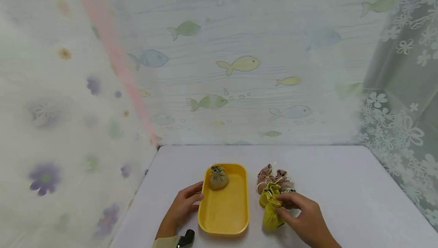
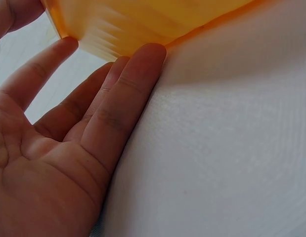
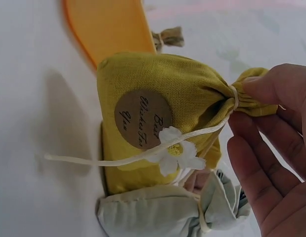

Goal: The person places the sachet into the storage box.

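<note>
A yellow tray [image 1: 224, 210] lies on the table with a drab green drawstring pouch [image 1: 219, 178] in its far left corner. My left hand [image 1: 184, 205] is at the tray's left side, its extended fingers [image 2: 124, 94] touching the outer wall. With thumb and fingers, my right hand [image 1: 304, 215] pinches the gathered neck of a mustard-yellow drawstring pouch [image 3: 192, 84]. That pouch carries a round brown sticker [image 3: 143, 118], a white flower and a pale cord. Right behind it stands another yellow pouch [image 1: 264, 198]. Fingertips of my right hand hide part of the group.
Two dusty-pink pouches [image 1: 265, 177] stand behind the yellow ones, right of the tray. A pale grey-green pouch [image 3: 148, 210] is beside them. The white table [image 1: 342, 187] meets a fish-print curtain [image 1: 239, 88] at its far edge. A black object [image 1: 186, 237] is at the left wrist.
</note>
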Motion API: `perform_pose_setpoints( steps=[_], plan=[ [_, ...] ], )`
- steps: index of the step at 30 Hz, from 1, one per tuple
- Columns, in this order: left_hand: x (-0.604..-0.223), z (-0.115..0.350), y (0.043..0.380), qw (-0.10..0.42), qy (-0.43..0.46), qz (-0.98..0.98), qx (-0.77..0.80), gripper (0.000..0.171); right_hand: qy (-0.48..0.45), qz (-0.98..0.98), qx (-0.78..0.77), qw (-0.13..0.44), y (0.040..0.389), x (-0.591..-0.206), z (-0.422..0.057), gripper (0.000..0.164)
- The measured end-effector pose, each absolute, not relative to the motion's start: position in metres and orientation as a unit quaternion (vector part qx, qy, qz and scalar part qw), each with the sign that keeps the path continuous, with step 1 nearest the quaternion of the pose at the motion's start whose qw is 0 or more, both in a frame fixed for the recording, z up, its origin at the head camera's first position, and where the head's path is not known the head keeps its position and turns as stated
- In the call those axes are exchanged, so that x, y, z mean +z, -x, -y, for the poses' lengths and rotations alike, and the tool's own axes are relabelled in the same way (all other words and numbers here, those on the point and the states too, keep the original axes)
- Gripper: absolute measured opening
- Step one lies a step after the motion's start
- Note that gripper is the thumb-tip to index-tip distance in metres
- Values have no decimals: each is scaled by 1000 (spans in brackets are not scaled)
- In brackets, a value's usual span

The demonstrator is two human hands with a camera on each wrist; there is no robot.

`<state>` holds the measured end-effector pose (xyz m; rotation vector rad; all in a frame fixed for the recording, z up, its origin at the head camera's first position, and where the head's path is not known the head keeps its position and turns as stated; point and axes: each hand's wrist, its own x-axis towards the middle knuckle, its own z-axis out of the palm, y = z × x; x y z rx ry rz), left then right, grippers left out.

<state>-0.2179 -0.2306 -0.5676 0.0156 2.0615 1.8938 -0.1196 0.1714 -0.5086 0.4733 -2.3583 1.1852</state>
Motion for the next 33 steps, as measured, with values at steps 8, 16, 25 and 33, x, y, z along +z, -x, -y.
perform_pose_setpoints(
  steps=[8,16,25,33],
  plan=[
    [-567,230,216,169,-12,-725,667,62,-217,834,442,247,122,-502,-167,43],
    [-566,231,216,170,-14,-726,666,62,-232,831,438,251,127,-495,-170,42],
    [-567,230,217,175,-14,-722,669,63,-238,825,454,237,130,-490,-168,37],
    [-568,231,217,173,-9,-725,667,64,-250,825,451,230,137,-480,-161,35]
  ],
)
